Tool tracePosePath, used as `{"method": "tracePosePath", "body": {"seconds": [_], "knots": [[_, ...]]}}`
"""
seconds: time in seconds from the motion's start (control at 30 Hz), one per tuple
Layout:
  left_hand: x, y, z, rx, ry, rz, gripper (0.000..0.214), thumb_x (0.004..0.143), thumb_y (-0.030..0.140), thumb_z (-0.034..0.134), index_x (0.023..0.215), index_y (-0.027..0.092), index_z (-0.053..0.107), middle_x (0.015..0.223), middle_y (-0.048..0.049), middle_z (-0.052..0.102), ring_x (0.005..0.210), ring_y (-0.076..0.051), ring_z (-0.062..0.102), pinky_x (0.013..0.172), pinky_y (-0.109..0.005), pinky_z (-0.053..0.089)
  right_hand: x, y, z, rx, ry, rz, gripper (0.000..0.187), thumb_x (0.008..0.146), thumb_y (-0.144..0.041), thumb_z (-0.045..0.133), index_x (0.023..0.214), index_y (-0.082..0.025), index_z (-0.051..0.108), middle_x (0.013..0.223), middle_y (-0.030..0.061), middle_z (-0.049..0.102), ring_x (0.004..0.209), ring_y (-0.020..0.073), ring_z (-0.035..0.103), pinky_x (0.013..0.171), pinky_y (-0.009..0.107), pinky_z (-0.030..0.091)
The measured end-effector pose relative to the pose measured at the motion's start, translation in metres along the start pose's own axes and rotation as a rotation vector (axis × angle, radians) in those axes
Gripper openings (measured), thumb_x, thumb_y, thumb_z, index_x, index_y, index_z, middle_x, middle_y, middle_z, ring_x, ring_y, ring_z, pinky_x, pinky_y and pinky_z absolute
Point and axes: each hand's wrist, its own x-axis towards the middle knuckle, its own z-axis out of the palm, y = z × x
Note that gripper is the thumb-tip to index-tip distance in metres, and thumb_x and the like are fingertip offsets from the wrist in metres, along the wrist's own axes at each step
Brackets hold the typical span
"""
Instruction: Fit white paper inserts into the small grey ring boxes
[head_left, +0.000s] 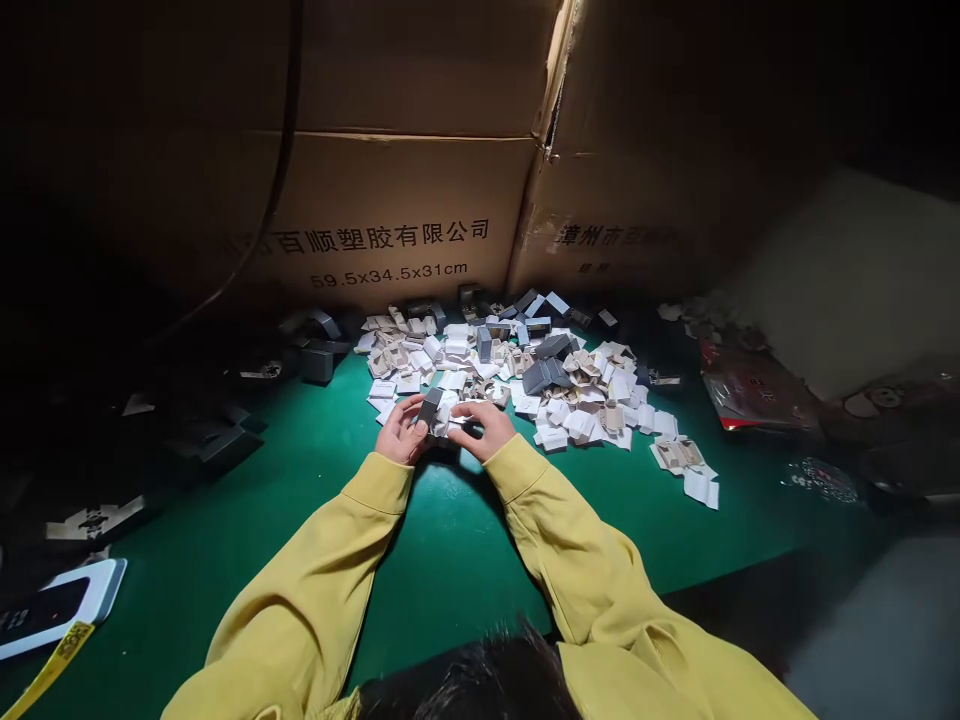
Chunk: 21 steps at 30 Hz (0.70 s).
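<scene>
My left hand [399, 436] is closed round a small dark grey box [430, 405], held tilted above the green table. Close beside it, my right hand [487, 428] has its fingers bent in a pinch on a small white folded card piece [443, 415] at the box's right side. Whether that piece sits partly inside the box is hard to make out. Just beyond both hands spreads a heap of white and tan folded card pieces [581, 425], with several dark grey boxes [546, 376] lying on it.
Large cardboard cartons [405, 200] stand along the back of the green table [450, 540]. More dark boxes [319, 362] lie at the left. A white device [105, 585] and yellow strap [64, 660] are at near left. At right lies a red plastic-wrapped packet [750, 390].
</scene>
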Motion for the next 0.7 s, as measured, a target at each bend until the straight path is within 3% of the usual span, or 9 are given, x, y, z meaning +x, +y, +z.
{"method": "tracePosePath", "body": {"seconds": [0.33, 0.5, 0.7], "knots": [[-0.002, 0.0012, 0.0065, 0.045, -0.046, 0.058, 0.056, 0.063, 0.045, 0.086, 0.109, 0.02, 0.065, 0.108, -0.0115, 0.07, 0.086, -0.02, 0.069, 0.07, -0.029, 0.057, -0.0028, -0.0001, 0.0093, 0.17, -0.016, 0.097, 0.03, 0.073, -0.027, 0.076, 0.101, -0.023, 0.068, 0.102, 0.0036, 0.074, 0.094, 0.0176, 0.069, 0.085, 0.032, 0.057], [-0.0025, 0.0033, 0.0058, 0.013, -0.022, 0.009, 0.054, 0.065, 0.044, 0.086, 0.11, 0.02, 0.067, 0.111, -0.0112, 0.071, 0.084, -0.019, 0.069, 0.062, -0.025, 0.056, -0.0023, -0.0012, 0.0077, 0.105, 0.01, 0.044, 0.023, 0.073, -0.023, 0.072, 0.096, -0.023, 0.07, 0.097, 0.0022, 0.074, 0.089, 0.0169, 0.067, 0.083, 0.03, 0.056], [-0.0028, 0.0021, 0.005, 0.05, -0.049, 0.008, 0.054, 0.068, 0.046, 0.084, 0.112, 0.017, 0.069, 0.111, -0.0132, 0.073, 0.091, -0.023, 0.071, 0.068, -0.028, 0.058, 0.0002, -0.0028, 0.0074, -0.074, -0.044, -0.032, 0.022, 0.075, -0.02, 0.069, 0.097, -0.023, 0.072, 0.099, 0.0023, 0.074, 0.094, 0.018, 0.064, 0.081, 0.028, 0.055]]}}
